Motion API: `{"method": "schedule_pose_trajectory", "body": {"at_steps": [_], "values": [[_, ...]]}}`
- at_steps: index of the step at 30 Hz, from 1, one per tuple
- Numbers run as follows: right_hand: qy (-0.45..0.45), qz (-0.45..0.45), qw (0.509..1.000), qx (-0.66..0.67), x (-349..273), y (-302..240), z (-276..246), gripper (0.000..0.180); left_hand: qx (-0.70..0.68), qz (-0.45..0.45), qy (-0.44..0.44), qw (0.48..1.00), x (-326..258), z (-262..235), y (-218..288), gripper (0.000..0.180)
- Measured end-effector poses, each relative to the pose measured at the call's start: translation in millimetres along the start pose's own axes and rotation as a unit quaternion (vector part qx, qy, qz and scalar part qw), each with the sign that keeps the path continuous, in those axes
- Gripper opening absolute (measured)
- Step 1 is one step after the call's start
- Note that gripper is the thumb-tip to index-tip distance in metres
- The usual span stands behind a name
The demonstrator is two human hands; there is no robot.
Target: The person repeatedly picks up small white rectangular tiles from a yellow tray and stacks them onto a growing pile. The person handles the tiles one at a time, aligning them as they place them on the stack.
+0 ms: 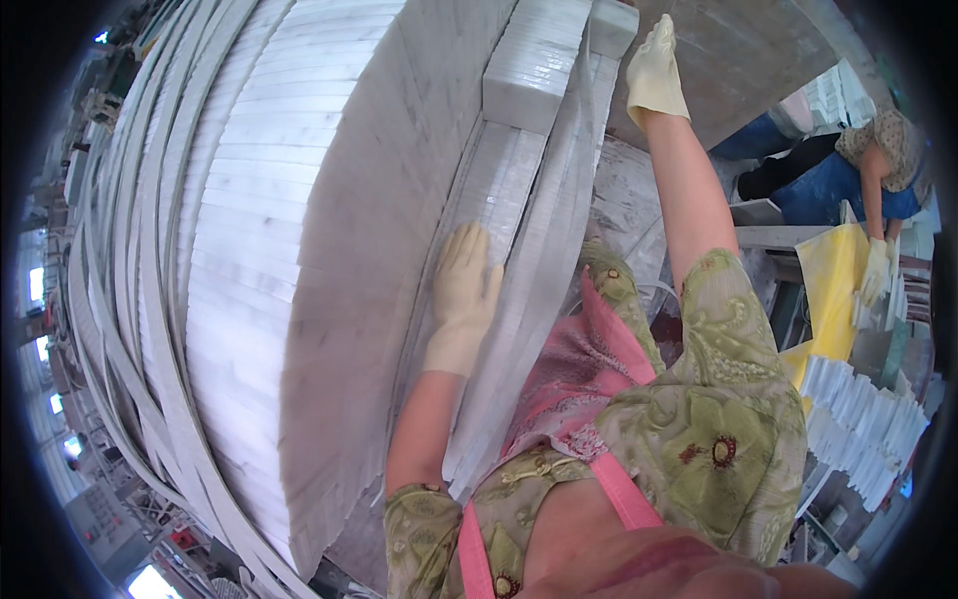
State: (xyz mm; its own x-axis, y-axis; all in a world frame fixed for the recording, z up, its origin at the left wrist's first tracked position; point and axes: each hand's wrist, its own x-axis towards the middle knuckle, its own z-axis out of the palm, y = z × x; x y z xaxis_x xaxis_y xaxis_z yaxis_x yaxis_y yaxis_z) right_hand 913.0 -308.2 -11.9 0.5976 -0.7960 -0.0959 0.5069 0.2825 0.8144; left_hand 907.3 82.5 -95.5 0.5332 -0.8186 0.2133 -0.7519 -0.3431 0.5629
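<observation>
My left hand (463,290), in a cream rubber glove, rests flat on a row of thin grey-white stone tiles (491,180) packed on edge in a long channel. Its fingers are stretched out and nothing is in them. My right hand (656,74), gloved the same way, is far out on the right with its fingers extended, beside the end of a pale stone block (611,30). I see it from the side and cannot tell if it touches the block. A taller bundle of white tiles (534,65) stands on the far part of the row.
A big stack of marble slabs (269,200) rises at the left, with grey bands (150,250) along its outer side. A grey board edge (549,299) runs between the row and my body. Right, a co-worker (883,150) in pale gloves bends near a yellow sheet (836,285) and stacked tiles (863,419).
</observation>
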Motion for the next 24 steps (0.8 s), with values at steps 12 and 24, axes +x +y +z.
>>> {"method": "schedule_pose_trajectory", "body": {"at_steps": [12,24], "values": [[-0.287,-0.321,-0.077,-0.899,40.3,-35.5,-58.5,0.067,0.01,-0.021,-0.042,0.999,0.4,-4.5,1.3,0.055],[0.089,-0.065,-0.113,-0.987,-382.4,-347.7,79.6,0.054,0.085,0.054,0.065,0.993,-7.3,10.0,-8.9,0.054]]}}
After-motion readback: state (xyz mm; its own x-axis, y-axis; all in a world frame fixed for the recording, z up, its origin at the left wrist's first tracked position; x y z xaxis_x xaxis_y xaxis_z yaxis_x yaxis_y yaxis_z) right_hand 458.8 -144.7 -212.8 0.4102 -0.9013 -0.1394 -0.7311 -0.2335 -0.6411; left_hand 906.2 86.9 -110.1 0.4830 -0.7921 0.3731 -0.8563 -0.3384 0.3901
